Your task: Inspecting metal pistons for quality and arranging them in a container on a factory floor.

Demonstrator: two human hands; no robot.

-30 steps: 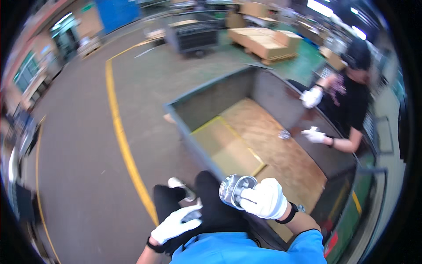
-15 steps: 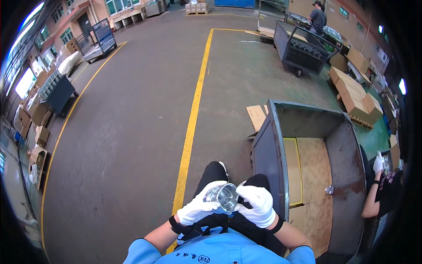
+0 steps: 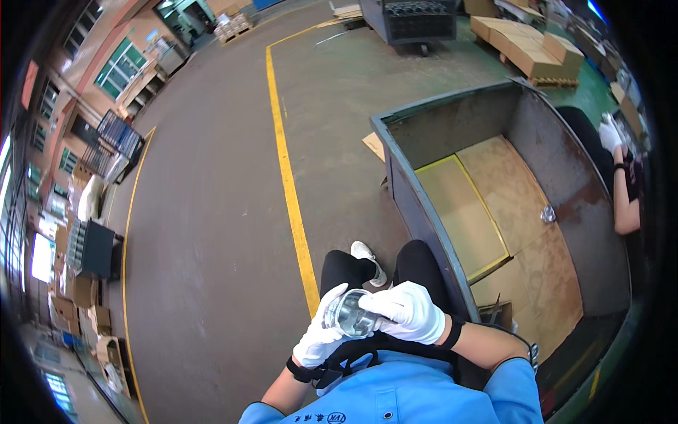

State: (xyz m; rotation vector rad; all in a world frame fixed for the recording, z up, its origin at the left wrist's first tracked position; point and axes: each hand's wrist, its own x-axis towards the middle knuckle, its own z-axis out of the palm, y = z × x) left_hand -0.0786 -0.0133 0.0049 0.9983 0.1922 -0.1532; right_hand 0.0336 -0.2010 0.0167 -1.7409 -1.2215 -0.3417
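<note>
In front of my lap I hold a shiny, silvery cup-shaped piece [image 3: 351,315], its round open mouth tilted up towards me. Whether it is metal or glass I cannot tell. My left hand [image 3: 322,336], in a white glove, wraps round its left side with the thumb along the wall. My right hand [image 3: 409,312], also gloved in white, is closed at the right rim, fingertips pressed together on the edge. Its fingers hide part of the piece, and anything small between them is not visible.
A deep grey metal bin [image 3: 434,212] stands at my right, lined with cardboard [image 3: 510,184]; a small shiny piece [image 3: 547,213] lies inside. Beyond its far right side a co-worker's gloved hand [image 3: 610,134] shows. A yellow floor line [image 3: 289,184] runs ahead, and cartons [image 3: 526,49] sit on a pallet.
My view has turned, so the bin appears higher and larger. The cup-shaped piece stays in both hands, and my right fingers have moved across its rim.
</note>
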